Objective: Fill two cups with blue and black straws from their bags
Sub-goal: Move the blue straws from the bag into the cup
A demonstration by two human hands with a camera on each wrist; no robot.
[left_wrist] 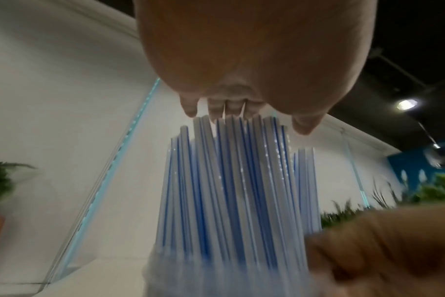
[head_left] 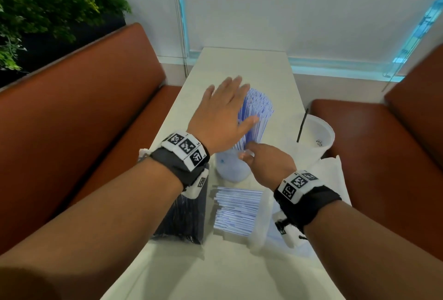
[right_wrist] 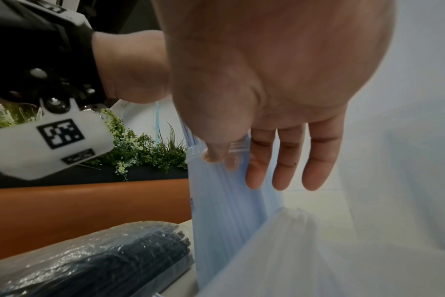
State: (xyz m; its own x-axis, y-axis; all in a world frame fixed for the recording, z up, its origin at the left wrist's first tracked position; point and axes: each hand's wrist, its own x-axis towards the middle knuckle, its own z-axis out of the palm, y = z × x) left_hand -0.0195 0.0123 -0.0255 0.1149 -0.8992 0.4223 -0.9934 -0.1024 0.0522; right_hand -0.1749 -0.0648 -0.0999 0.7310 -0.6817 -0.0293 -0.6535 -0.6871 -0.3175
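Observation:
A bundle of blue-striped straws [head_left: 256, 110] stands in a translucent cup [head_left: 231, 168] at the middle of the table. My left hand [head_left: 225, 108] lies flat over the straws' tops, fingers straight; its fingertips [left_wrist: 229, 108] hover at the straw ends [left_wrist: 241, 180]. My right hand [head_left: 268, 163] pinches the cup's rim [right_wrist: 216, 201] with the thumb [right_wrist: 216, 154] on the outside, the other fingers straight beside the wall. A second cup [head_left: 316, 134] to the right holds one black straw [head_left: 302, 124]. The black straw bag [head_left: 184, 216] and blue straw bag [head_left: 237, 211] lie near me.
The narrow white table [head_left: 239, 65] runs between two brown benches [head_left: 84, 120] and ends at a window wall. A white plastic wrapper [head_left: 330, 172] lies behind my right wrist. Green plants [head_left: 48, 0] stand behind the left bench.

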